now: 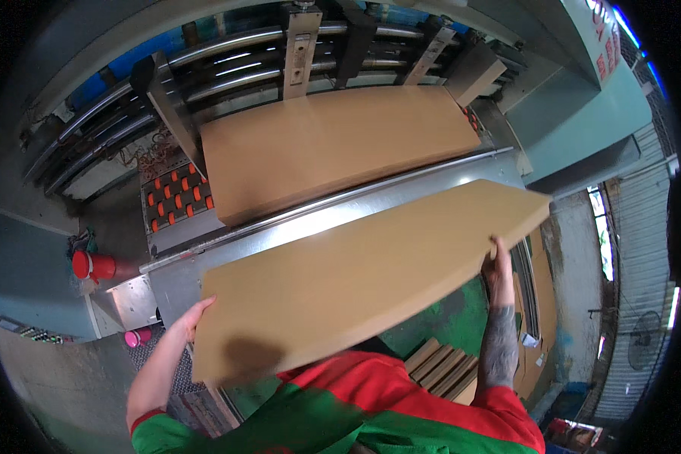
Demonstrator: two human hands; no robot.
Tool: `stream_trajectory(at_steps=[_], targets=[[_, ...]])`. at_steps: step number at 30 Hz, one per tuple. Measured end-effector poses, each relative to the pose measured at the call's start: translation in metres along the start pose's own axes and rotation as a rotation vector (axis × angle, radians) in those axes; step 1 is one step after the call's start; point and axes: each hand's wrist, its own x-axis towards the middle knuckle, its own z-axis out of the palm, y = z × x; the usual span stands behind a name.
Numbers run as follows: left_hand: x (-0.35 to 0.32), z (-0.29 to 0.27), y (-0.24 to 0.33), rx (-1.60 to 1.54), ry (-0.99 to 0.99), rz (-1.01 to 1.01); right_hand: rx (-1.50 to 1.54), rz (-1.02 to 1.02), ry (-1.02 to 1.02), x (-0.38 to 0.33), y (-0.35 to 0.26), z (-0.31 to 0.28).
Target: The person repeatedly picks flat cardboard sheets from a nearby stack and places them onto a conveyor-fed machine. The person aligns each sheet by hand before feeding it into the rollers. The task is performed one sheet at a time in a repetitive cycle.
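From here, I see left hand point(194, 318) and right hand point(498, 270) holding a tan cardboard stack point(356, 280) — a browner stack point(340, 151) beyond.

Moderately bright light falls on the cardboard stack point(371, 265), which carries a soft round shadow near its lower left corner, while white glare flares off the steel counter point(310, 227) and bright streaks line the chrome rods point(227, 45). The window openings point(604, 242) at right are blown out. Slight blur softens the stack's lower edge; fisheye distortion bends straight lines, and the corners fall to black.
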Motion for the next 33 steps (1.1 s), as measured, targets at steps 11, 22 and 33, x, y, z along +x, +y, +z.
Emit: stream_trajectory(at_steps=[11, 22, 33], targets=[[0.012, 0.002, 0.057, -0.074, 0.115, 0.034, -1.294, -0.704, 0.487, 0.086, -0.041, 0.164], [-0.081, 0.088, 0.042, -0.094, 0.171, 1.299, -1.764, -0.882, -0.112, 0.096, -0.072, 0.193], [-0.087, 0.15, 0.024, -0.222, 0.107, 1.347, -1.703, -1.039, -0.608, 0.099, -0.1, 0.19]])
